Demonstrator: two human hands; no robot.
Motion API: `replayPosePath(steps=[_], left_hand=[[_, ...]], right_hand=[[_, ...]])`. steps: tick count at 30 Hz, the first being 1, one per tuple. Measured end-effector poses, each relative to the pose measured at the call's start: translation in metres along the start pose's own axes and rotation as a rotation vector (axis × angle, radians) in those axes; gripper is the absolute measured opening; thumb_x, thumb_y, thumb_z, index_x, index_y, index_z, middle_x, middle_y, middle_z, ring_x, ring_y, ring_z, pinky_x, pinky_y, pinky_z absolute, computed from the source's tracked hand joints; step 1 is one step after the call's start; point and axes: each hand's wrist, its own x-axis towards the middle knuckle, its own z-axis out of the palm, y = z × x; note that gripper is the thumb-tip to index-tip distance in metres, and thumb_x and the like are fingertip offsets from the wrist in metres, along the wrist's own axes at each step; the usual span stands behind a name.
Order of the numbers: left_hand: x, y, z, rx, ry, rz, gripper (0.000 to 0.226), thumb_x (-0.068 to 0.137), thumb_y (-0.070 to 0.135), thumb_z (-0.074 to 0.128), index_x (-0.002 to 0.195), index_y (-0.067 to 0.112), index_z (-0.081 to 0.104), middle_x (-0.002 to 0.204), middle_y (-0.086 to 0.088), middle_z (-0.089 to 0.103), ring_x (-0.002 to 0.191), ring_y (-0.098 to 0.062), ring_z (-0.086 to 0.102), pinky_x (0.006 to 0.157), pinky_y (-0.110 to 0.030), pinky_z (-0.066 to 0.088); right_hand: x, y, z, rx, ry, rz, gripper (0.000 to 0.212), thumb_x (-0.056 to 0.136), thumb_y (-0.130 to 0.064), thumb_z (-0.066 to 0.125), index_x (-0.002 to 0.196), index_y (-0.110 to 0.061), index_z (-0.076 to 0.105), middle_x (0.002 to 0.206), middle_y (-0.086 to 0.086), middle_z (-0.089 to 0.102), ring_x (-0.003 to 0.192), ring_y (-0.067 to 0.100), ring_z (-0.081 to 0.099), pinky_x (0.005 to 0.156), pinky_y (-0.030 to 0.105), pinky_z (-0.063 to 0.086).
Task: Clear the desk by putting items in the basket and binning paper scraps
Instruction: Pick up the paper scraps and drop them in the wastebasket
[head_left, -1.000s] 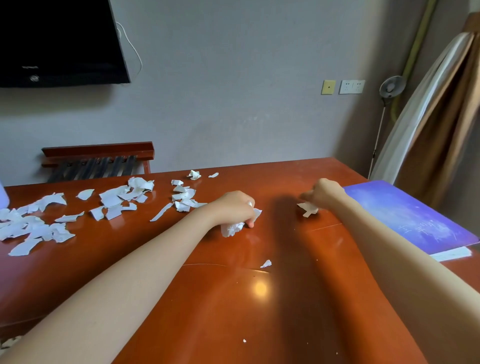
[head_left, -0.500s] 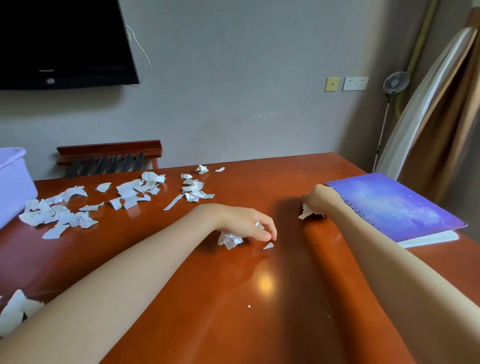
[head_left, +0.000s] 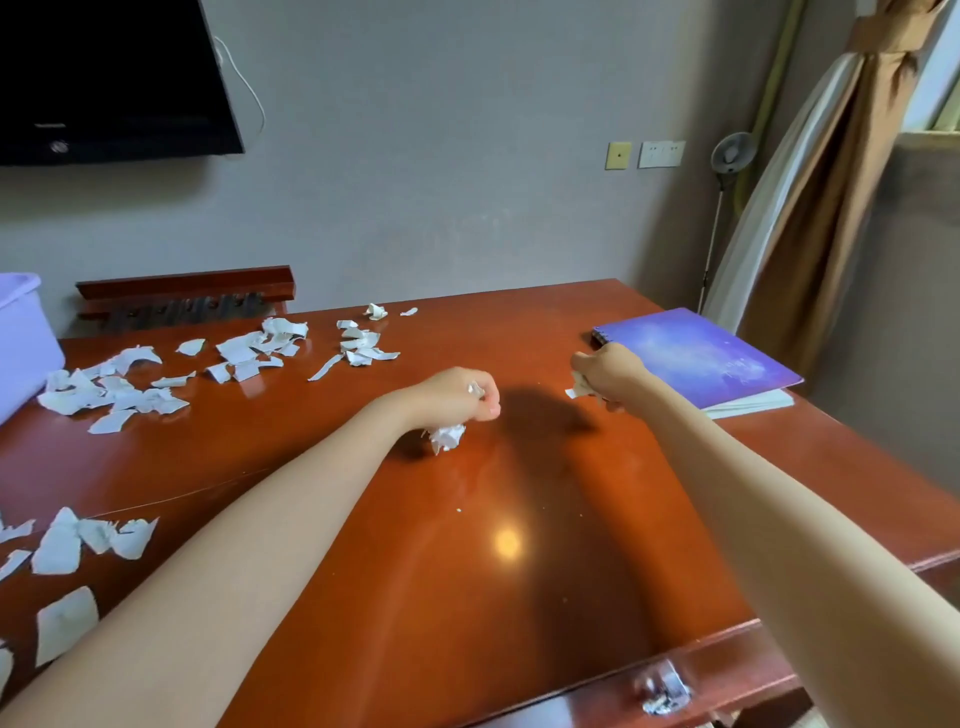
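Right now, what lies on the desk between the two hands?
Head view: only bare, shadowed desk lies between the left hand and the right hand; both grip paper scraps.

On the surface (head_left: 519, 597) we find paper scraps (head_left: 249, 353) strewn over the left half, the basket (head_left: 23, 338) at the far left edge, the notebook (head_left: 696, 358) at the far right.

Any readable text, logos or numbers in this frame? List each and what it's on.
Nothing here can be read outright.
On the television: small pale lettering at lower left, too blurred to read.
Below that lettering: a round badge, unreadable.
On the notebook: faint pale marks on the purple cover, too blurred to read.
On the paper scraps: no print visible.
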Motion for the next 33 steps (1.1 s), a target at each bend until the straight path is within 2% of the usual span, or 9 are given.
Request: replayPosePath(steps=[2, 5, 11, 13, 15, 22, 26, 30, 33], left_hand=[[-0.006, 0.012, -0.001, -0.109, 0.075, -0.012, 0.019, 0.095, 0.019, 0.051, 0.077, 0.025, 0.053, 0.086, 0.007, 0.053, 0.083, -0.009, 0.05, 0.081, -0.027, 0.04], [-0.012, 0.038, 0.001, -0.309, 0.128, -0.016, 0.022, 0.096, 0.016, 0.048, 0.074, 0.021, 0.05, 0.073, 0.002, 0.048, 0.067, -0.008, 0.045, 0.07, -0.026, 0.038], [-0.016, 0.102, 0.042, -0.573, 0.099, 0.058, 0.029, 0.091, 0.006, 0.046, 0.065, 0.018, 0.042, 0.053, 0.002, 0.036, 0.044, -0.009, 0.036, 0.049, -0.024, 0.026], [-0.017, 0.127, 0.065, -0.641, 0.085, 0.09, 0.029, 0.091, 0.003, 0.045, 0.065, 0.016, 0.042, 0.041, 0.007, 0.043, 0.033, -0.004, 0.04, 0.044, -0.021, 0.031], [-0.016, 0.15, 0.088, -0.713, 0.051, 0.107, 0.027, 0.09, 0.002, 0.044, 0.065, 0.013, 0.042, 0.035, 0.008, 0.048, 0.034, -0.006, 0.048, 0.042, -0.017, 0.035], [-0.015, 0.213, 0.156, -0.884, -0.109, 0.081, 0.025, 0.088, -0.001, 0.043, 0.066, 0.01, 0.043, 0.036, 0.002, 0.042, 0.033, -0.012, 0.049, 0.046, -0.019, 0.044], [-0.019, 0.231, 0.199, -0.835, -0.201, 0.093, 0.026, 0.088, 0.001, 0.044, 0.064, 0.009, 0.042, 0.036, 0.002, 0.042, 0.043, -0.015, 0.051, 0.049, -0.018, 0.043], [-0.024, 0.235, 0.247, -0.753, -0.291, 0.085, 0.021, 0.082, 0.008, 0.05, 0.061, 0.01, 0.048, 0.037, 0.006, 0.048, 0.062, -0.021, 0.05, 0.08, -0.035, 0.047], [-0.024, 0.234, 0.274, -0.71, -0.325, 0.048, 0.024, 0.084, 0.008, 0.049, 0.06, 0.012, 0.047, 0.042, 0.004, 0.048, 0.064, -0.02, 0.049, 0.078, -0.035, 0.046]], right_hand=[[-0.012, 0.007, -0.006, 0.158, -0.008, 0.014, 0.031, 0.089, -0.014, 0.038, 0.058, -0.017, 0.032, 0.049, 0.005, 0.049, 0.022, 0.011, 0.024, 0.031, 0.01, 0.02], [-0.035, 0.014, -0.013, 0.355, -0.033, 0.055, 0.031, 0.087, -0.011, 0.039, 0.057, -0.013, 0.033, 0.052, 0.005, 0.033, 0.027, 0.011, 0.025, 0.032, 0.008, 0.018], [-0.076, 0.025, -0.031, 0.704, -0.067, 0.144, 0.026, 0.093, -0.027, 0.045, 0.067, -0.021, 0.043, 0.046, -0.004, 0.039, 0.029, 0.005, 0.029, 0.036, 0.011, 0.016], [-0.089, 0.033, -0.038, 0.782, -0.025, 0.143, 0.026, 0.094, -0.027, 0.045, 0.069, -0.019, 0.047, 0.054, 0.0, 0.045, 0.032, 0.004, 0.03, 0.04, 0.015, 0.018], [-0.102, 0.044, -0.048, 0.896, 0.043, 0.162, 0.028, 0.094, -0.021, 0.043, 0.067, -0.017, 0.05, 0.043, -0.003, 0.052, 0.029, 0.002, 0.034, 0.044, 0.015, 0.022], [-0.139, 0.109, -0.093, 0.949, 0.195, 0.196, 0.038, 0.097, -0.011, 0.035, 0.059, -0.014, 0.04, 0.026, -0.01, 0.039, 0.023, 0.001, 0.036, 0.037, 0.01, 0.027], [-0.166, 0.156, -0.108, 1.225, 0.231, 0.28, 0.038, 0.097, -0.012, 0.033, 0.06, -0.013, 0.037, 0.028, -0.007, 0.041, 0.023, 0.002, 0.036, 0.035, 0.009, 0.026], [-0.183, 0.203, -0.106, 1.326, 0.318, 0.362, 0.058, 0.091, -0.008, 0.036, 0.033, -0.011, 0.043, 0.027, -0.002, 0.04, 0.022, 0.006, 0.035, 0.037, 0.014, 0.027], [-0.188, 0.235, -0.098, 1.35, 0.356, 0.42, 0.057, 0.09, -0.01, 0.038, 0.034, -0.011, 0.046, 0.032, 0.0, 0.041, 0.033, 0.01, 0.04, 0.049, 0.018, 0.028]])
